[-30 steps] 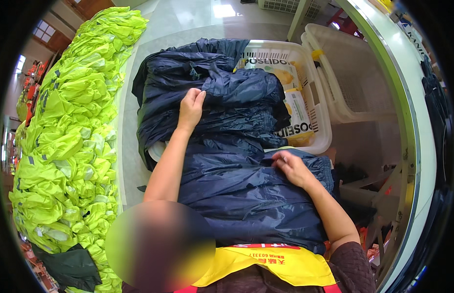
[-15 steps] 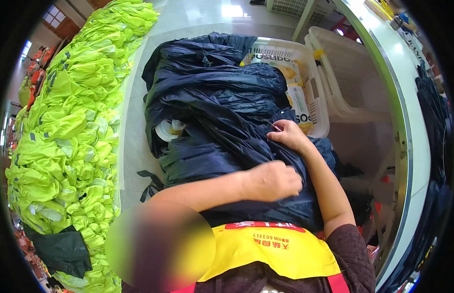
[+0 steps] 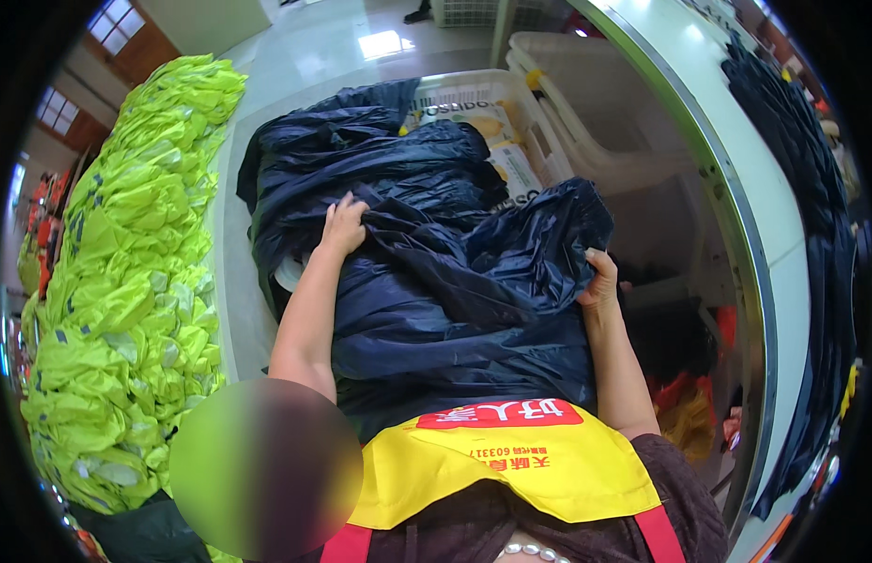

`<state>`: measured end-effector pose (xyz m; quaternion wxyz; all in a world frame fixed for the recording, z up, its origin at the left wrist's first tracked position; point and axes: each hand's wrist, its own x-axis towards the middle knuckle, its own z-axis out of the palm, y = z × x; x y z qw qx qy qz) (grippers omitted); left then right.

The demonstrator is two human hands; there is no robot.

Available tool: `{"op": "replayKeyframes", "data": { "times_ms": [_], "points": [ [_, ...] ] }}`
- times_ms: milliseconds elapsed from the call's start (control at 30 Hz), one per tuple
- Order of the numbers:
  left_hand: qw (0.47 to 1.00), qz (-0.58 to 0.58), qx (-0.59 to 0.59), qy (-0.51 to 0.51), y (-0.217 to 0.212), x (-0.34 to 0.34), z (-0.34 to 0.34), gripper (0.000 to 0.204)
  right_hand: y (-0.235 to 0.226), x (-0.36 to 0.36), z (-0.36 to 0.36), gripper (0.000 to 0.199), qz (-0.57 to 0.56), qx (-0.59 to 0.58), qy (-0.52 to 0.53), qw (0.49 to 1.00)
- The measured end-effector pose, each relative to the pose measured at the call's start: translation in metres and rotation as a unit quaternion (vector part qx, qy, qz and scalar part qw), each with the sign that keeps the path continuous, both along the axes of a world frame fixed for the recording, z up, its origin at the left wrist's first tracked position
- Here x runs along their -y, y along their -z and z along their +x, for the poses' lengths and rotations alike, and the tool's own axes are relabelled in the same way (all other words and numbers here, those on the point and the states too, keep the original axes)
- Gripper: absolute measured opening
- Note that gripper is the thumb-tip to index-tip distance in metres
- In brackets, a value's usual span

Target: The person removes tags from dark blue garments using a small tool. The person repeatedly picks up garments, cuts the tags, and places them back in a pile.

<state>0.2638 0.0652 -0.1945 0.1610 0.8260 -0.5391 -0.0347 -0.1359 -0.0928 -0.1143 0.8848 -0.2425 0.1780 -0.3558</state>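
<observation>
A heap of thin, shiny navy garments (image 3: 408, 328) lies in front of me, its folds running mostly sideways. At the heap's left side, my left hand (image 3: 345, 225) pinches a fold of the top navy garment (image 3: 530, 244). Out to the right, my right hand (image 3: 600, 279) grips the edge of that same piece, thumb on top and fingers hidden beneath the cloth. Between the two hands the fabric is spread and wrinkled, with its right part lifted. The garment's exact kind cannot be made out.
Bright yellow-green garments (image 3: 126, 310) form a tall pile along the left. Behind the heap stands a white plastic crate (image 3: 549, 145) holding printed packages, beside another translucent bin (image 3: 596, 103). A metal-edged pale table (image 3: 783, 253) runs down the right, with dark cloth (image 3: 802, 159) on it.
My left hand has swung from near the right hand over to the heap's left side. My right hand has moved right and slightly down, drawing the garment's edge outward.
</observation>
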Motion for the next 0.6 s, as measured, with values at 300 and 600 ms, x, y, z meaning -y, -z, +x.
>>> {"op": "replayKeyframes", "data": {
  "times_ms": [300,600],
  "points": [
    [0.992,-0.054,-0.109,-0.016,-0.259,-0.117,-0.003,0.042,0.029,0.002,-0.044,0.024,-0.018,-0.091,0.079,0.993],
    [0.853,0.488,-0.175,-0.066,-0.196,-0.199,-0.049,0.070,0.019,-0.035,-0.081,0.026,-0.181,-0.222,0.056,0.956]
  ]
}}
